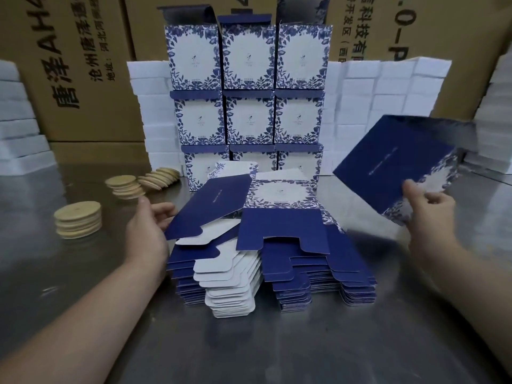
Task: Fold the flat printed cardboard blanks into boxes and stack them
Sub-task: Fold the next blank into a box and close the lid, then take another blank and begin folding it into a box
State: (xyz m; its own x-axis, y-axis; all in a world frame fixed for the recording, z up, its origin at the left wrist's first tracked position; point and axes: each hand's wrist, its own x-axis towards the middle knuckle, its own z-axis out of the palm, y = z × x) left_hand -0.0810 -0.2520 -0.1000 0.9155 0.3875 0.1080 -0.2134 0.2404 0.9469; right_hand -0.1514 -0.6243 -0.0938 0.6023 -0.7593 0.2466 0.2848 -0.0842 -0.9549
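Blank pile (271, 259), navy and white, sits mid-counter (249, 342). Left hand (149, 231) is at the pile's left edge; its fingers curl round the edge of the top blank (210, 206), which is tilted up off the pile. Right hand (426, 214) is raised to the right of the pile; thumb and fingers pinch the corner of a box (396, 173), blurred, probably part-folded. Finished boxes (249, 106) are stacked three wide directly behind the pile. Wooden discs (79, 220) lie left of the pile.

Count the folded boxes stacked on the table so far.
9, in a three-by-three wall: top row, middle row, bottom row partly behind the flat blanks. More may stand hidden behind.
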